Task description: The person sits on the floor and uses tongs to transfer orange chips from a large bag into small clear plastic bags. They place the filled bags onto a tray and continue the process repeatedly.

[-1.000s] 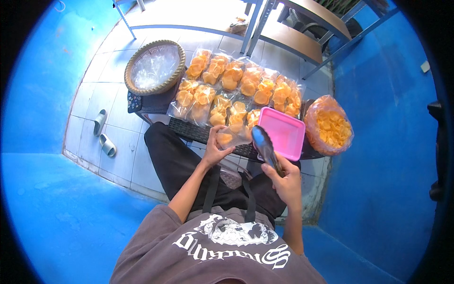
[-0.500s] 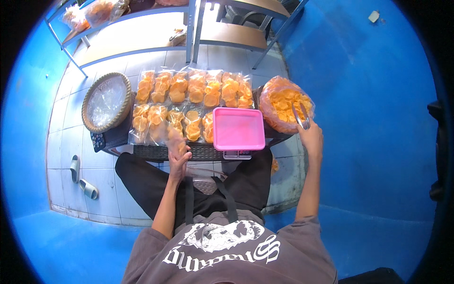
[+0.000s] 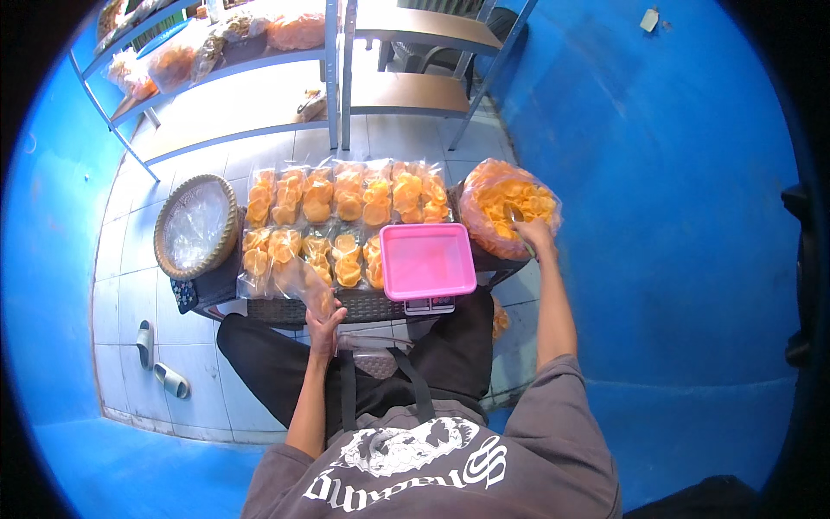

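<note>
Down at the near edge of the low dark table (image 3: 259, 310), the left hand (image 3: 326, 322) pinches a clear plastic bag (image 3: 301, 282) with a few orange crackers in it, fingers closed round its lower end, so the bag slants up and leftward over the table's front edge. Beyond it, two rows of sealed cracker packets (image 3: 341, 212) cover the middle of the table, side by side and touching, the far row reaching the back edge. A pink rectangular tray (image 3: 427, 259) sits on a small scale (image 3: 430, 304) at the front edge toward the right, just beside the nearer row of packets.

Off at the right end of the table stands a large open bag of loose orange crackers (image 3: 497, 206). The right hand (image 3: 536, 236) reaches into its mouth from the near side; its fingers curl around something slim and pale, but what it is cannot be told. At the table's left end rests a round woven basket (image 3: 226, 227) lined with clear plastic, hanging partly over the edge.

On the tiled floor left of the person's legs lies a pair of grey sandals (image 3: 160, 363). Metal shelves (image 3: 259, 60) behind the table carry more bagged orange crackers.
</note>
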### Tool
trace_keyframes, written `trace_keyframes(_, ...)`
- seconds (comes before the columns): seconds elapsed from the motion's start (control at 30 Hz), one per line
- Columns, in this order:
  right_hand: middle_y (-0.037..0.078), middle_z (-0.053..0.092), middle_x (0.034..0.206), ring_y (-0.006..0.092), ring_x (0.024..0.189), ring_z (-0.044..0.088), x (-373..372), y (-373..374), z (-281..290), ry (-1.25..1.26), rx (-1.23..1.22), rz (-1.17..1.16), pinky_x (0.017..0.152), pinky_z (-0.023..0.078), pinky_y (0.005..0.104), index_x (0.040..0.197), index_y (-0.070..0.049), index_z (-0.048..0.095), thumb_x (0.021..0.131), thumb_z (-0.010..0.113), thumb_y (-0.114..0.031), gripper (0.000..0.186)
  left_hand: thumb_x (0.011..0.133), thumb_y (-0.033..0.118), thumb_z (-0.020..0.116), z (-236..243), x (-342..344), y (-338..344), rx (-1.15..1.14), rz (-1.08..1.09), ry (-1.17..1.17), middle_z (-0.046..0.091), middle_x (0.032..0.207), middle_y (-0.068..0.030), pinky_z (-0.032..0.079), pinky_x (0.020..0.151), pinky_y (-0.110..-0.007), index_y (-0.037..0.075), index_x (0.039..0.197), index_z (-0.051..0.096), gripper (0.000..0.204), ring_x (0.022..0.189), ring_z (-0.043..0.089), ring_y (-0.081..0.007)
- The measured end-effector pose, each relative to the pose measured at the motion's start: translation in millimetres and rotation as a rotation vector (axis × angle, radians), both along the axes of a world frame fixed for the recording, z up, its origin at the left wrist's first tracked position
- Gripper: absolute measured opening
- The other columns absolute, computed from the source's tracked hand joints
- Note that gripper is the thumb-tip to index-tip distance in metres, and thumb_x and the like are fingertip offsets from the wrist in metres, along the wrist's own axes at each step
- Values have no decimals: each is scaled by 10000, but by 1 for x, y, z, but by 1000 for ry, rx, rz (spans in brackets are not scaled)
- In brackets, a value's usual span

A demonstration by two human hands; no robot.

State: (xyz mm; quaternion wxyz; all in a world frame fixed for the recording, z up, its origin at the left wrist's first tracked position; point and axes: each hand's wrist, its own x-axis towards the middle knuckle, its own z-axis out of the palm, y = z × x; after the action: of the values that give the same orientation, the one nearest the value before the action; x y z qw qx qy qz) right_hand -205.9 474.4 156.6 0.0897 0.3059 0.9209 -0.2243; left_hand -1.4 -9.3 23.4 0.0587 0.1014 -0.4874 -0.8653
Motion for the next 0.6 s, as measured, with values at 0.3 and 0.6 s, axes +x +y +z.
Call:
trace_keyframes(0.3,174,727,808,256,746,708,31,7,4,262,-86,58,688,538,426,982,16,758,822,808,-352,404,788,49,863,-8,0,-1,-85,0,-3,611,1057,-22,510,833,-259,44,1365,520,671,971,602,-113)
trace_keyframes(0.6,230,707,792,408,768,699,71,-15,4,538,310,294,690,532,481,1090,-58,731,838,786,-331,376,778,108,891,4,0,4,-273,-56,-6,589,1213,-48,509,902,-291,47,1349,531,677,1038,587,-134)
